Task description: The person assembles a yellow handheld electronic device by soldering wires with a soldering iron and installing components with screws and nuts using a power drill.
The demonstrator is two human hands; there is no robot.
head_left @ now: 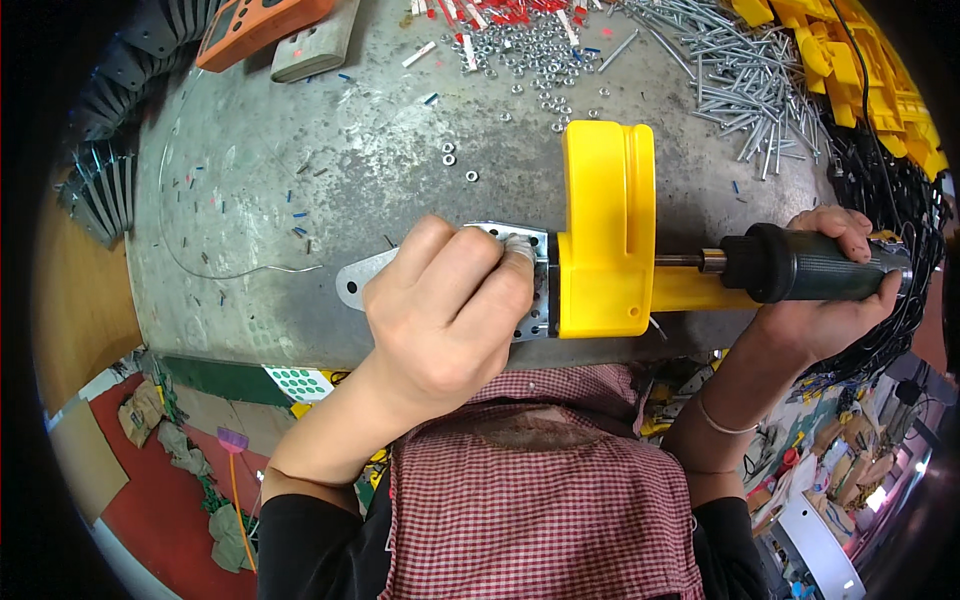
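Note:
My left hand (450,305) presses down on a flat perforated metal bracket (358,277) at the near edge of the bench, fingers closed over it. The bracket butts against a yellow plastic housing (605,230). My right hand (835,290) grips the dark green handle of a screwdriver (800,265). Its metal shaft runs left into the side of the yellow housing. A taped fingertip of the left hand rests by the bracket's end next to the housing.
The grey metal bench (300,130) carries loose nuts (530,60), a pile of long screws (730,70) and yellow plastic parts (860,70) at the back right. An orange device (255,25) and a grey block (315,45) lie back left. Black cables (890,190) hang at the right.

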